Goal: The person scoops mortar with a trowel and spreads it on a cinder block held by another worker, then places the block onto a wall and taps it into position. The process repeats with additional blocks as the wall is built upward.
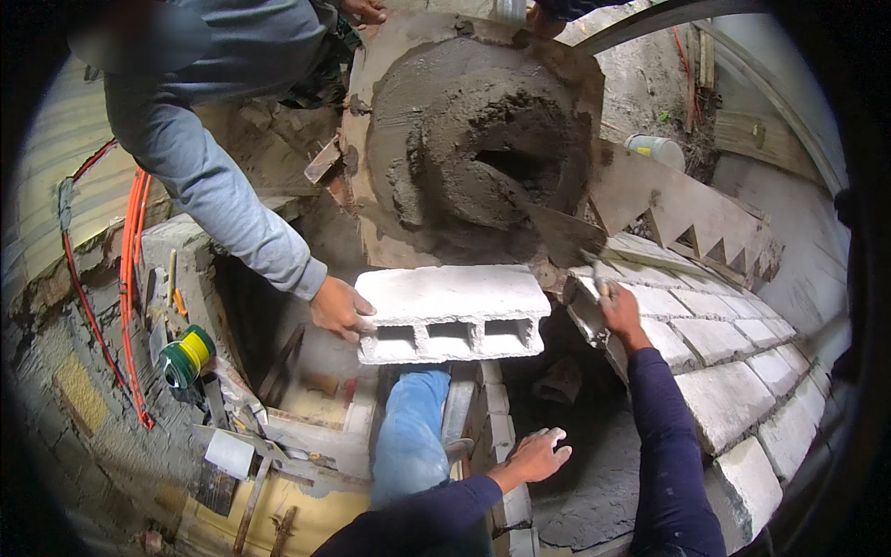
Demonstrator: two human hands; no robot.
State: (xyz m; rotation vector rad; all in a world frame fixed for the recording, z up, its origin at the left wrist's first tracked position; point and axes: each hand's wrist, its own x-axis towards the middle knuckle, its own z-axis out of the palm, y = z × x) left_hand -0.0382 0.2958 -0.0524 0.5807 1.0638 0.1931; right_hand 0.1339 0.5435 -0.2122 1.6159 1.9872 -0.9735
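My right hand [622,314] is closed round the handle of a trowel [568,238], whose blade reaches the edge of the wet mortar [436,139]. The mortar is heaped on a board [364,218]. Lower down, my left hand [536,455] holds nothing, its fingers apart and slightly bent, beside the low block wall [501,432]. Between the board and a leg in blue jeans is a pale hollow concrete block [450,292], three cells showing. A co-worker's hand [340,308] in a grey sleeve grips its left end.
On the right runs a wall of pale blocks [724,399] with mortar joints. A sheet with a toothed edge [687,209] lies beyond it, near a pale bucket [657,150]. Orange conduits [130,306], a green-yellow roll [188,355] and a white container [229,453] are at left.
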